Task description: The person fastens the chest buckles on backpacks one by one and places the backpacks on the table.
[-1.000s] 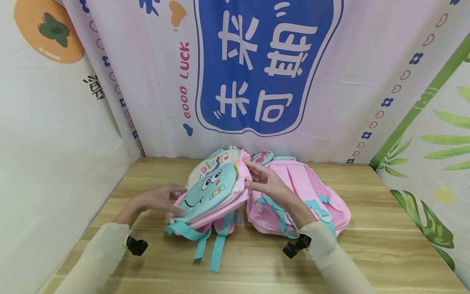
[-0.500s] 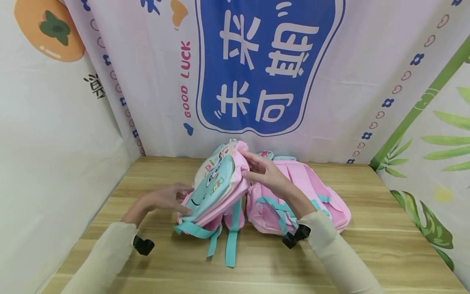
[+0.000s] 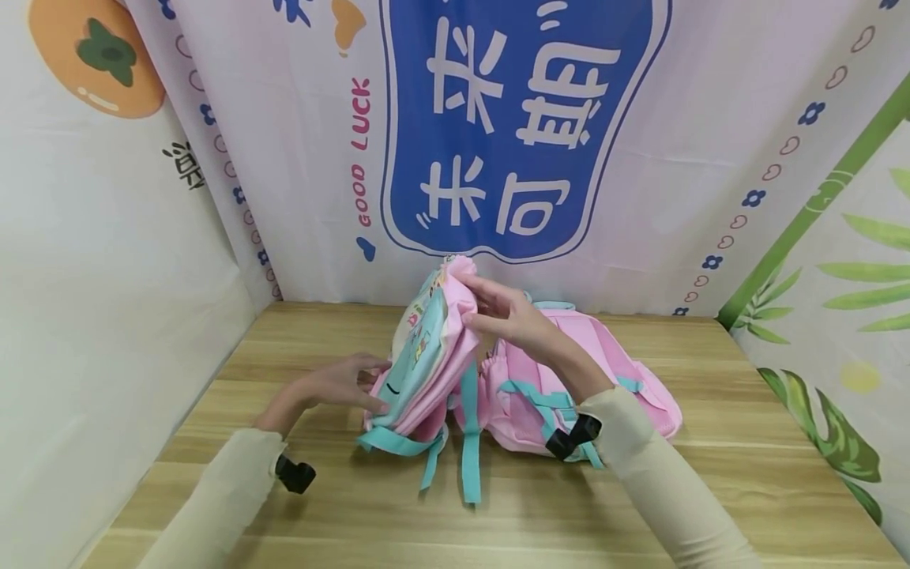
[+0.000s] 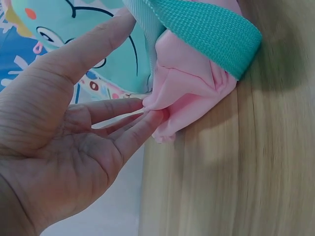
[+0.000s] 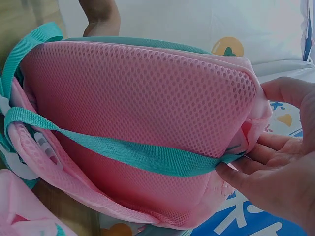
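A small child's backpack (image 3: 419, 371), pink with a mint front pocket bearing a cartoon face, is tipped up on its lower edge in the head view. My left hand (image 3: 344, 385) holds its lower left corner; in the left wrist view the thumb lies over the mint front and the fingertips (image 4: 156, 117) press the pink side fabric. Higher up, my right hand (image 3: 519, 320) pinches the pink right side. The right wrist view shows the pink mesh back panel (image 5: 142, 98), with a teal strap (image 5: 138, 152) running to the right fingers.
A second pink backpack (image 3: 643, 387) lies back side up on the wooden table (image 3: 739, 490), just right of the held one and partly behind my right arm. Teal strap ends (image 3: 471, 466) hang down to the tabletop. Printed cloth (image 3: 320, 261) encloses the back and sides.
Both hands have tilted the held backpack up more steeply, turning its front leftward. Its base and my left hand have shifted right; the right hand has risen slightly. The second backpack stays put.
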`<action>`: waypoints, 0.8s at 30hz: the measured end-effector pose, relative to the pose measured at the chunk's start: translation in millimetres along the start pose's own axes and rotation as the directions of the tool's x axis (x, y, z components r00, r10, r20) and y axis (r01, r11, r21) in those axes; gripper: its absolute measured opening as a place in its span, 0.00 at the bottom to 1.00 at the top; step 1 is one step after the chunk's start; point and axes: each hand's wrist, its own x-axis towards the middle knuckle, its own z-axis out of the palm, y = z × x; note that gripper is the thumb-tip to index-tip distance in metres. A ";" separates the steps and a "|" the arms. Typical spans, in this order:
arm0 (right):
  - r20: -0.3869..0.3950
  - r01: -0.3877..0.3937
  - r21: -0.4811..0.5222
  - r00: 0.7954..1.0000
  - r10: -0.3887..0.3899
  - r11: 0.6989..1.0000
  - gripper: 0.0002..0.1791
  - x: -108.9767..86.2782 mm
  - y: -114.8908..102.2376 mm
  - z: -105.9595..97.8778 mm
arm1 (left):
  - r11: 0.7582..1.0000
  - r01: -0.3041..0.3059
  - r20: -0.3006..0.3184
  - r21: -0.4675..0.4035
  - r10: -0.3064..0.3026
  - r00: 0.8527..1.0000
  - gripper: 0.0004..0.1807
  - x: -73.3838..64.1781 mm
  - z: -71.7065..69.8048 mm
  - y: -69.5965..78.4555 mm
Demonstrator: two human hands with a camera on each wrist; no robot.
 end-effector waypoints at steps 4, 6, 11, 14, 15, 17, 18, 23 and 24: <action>0.013 0.006 -0.046 1.000 -0.005 0.999 0.39 2.7 -6.6 -1.8 | 0.999 -0.029 0.009 -0.026 0.029 1.000 0.53 6.1 5.7 2.0; 0.018 0.010 -0.072 1.000 -0.009 0.997 0.41 4.2 -9.8 -2.1 | 0.999 -0.040 0.013 -0.035 0.040 0.999 0.53 9.4 8.4 3.0; 0.013 0.028 -0.146 1.000 -0.027 0.989 0.45 9.8 -17.7 -1.4 | 0.997 -0.065 0.018 -0.051 0.065 0.998 0.52 17.8 15.4 7.0; 0.012 0.029 -0.175 1.000 -0.027 0.984 0.45 14.3 -21.7 0.1 | 0.994 -0.085 0.019 -0.061 0.087 0.996 0.51 23.1 20.0 9.4; 0.013 0.027 -0.181 1.000 -0.025 0.983 0.45 15.6 -23.1 0.7 | 0.994 -0.090 0.019 -0.067 0.092 0.996 0.51 24.8 21.5 9.9; 0.017 0.025 -0.185 1.000 -0.022 0.982 0.45 18.5 -25.6 2.1 | 0.990 -0.103 0.023 -0.092 0.105 0.994 0.50 28.3 24.7 11.3; 0.020 0.024 -0.189 1.000 -0.021 0.982 0.45 20.0 -27.0 2.8 | 0.987 -0.120 0.029 -0.105 0.124 0.992 0.48 30.5 26.3 12.0; 0.018 0.018 -0.240 1.000 -0.014 0.971 0.43 26.9 -33.3 5.8 | 0.957 -0.218 0.056 -0.189 0.232 0.971 0.34 40.5 33.8 15.7; 0.015 0.010 -0.257 1.000 -0.007 0.966 0.43 28.1 -34.7 6.6 | 0.949 -0.241 0.057 -0.205 0.257 0.965 0.31 41.9 35.0 16.3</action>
